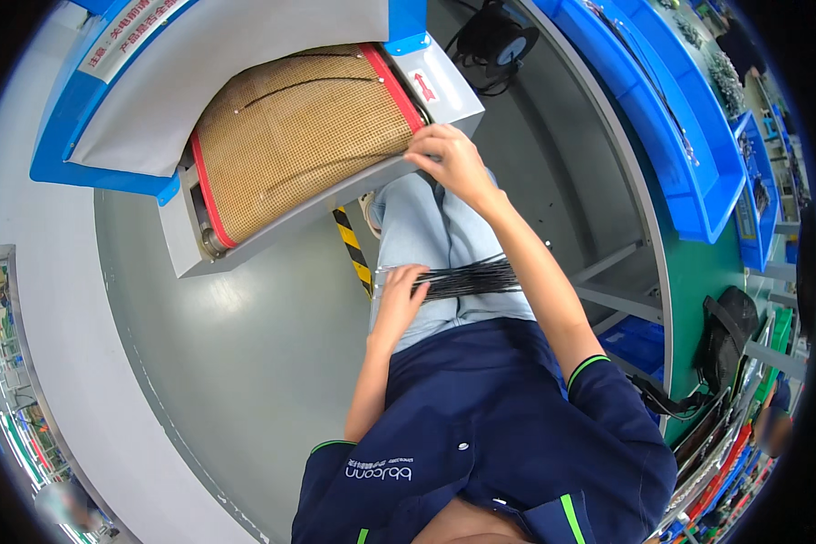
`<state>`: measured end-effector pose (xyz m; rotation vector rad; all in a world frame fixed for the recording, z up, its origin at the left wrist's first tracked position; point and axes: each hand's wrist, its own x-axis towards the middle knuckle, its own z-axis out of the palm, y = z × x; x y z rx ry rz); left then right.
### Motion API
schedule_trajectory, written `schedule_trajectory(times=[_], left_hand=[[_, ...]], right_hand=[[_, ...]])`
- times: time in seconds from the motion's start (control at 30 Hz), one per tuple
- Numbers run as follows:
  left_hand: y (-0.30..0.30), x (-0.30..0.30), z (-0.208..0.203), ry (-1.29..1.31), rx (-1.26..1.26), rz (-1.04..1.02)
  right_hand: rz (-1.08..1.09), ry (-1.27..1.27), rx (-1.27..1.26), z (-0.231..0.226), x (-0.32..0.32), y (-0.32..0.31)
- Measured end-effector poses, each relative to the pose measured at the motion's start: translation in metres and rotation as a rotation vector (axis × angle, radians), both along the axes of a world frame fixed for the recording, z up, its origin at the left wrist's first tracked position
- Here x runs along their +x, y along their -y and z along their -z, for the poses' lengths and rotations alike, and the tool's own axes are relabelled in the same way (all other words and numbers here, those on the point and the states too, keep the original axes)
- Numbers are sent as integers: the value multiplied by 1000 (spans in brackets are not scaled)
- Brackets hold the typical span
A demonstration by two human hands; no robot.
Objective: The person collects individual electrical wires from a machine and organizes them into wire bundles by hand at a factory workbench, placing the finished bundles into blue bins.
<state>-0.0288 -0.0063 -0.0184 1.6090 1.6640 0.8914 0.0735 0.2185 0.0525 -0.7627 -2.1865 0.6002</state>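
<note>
A bundle of thin black cables (471, 279) lies across my thighs, its small pale ends toward the left. My left hand (397, 304) is curled round that left end, with the fingers over the strands. Farther forward, my right hand (451, 161) is at the near right edge of a conveyor's tan mesh belt (290, 127). Its fingers are pinched at the end of a single dark cable (335, 164), which stretches leftward along the belt's near part. Two more black cables lie farther in; one is this curved cable (308, 83).
The belt has red borders and runs under a white curtain (154, 100) in a blue frame. A cable reel (494, 45) stands beyond the conveyor. On the right, a green table (703, 272) carries blue bins (689, 118) and a black bag (730, 331). Striped tape (354, 252) marks the floor.
</note>
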Motion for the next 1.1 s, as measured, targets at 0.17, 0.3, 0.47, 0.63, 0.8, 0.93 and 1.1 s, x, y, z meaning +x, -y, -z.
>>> schedule_trajectory(times=[0.17,0.3,0.47,0.63,0.8,0.93,1.1], left_hand=[[-6,-16,2,-79,-6,59],[-14,-29,4,-76,-5,79],[-2,-22,6,-74,-67,100],[-11,-21,17,-212,-44,155],[-3,-21,33,-207,-14,133],[0,-15,33,-167,3,106],[7,-13,30,-178,35,61]], right_hand=[[51,22,-75,2,-56,-40],[128,18,-80,13,-81,-57],[159,109,-69,25,-77,-48],[99,47,-104,24,-44,-30],[-126,135,-352,39,42,47],[-195,436,-639,58,100,99],[-139,349,-506,68,134,122]])
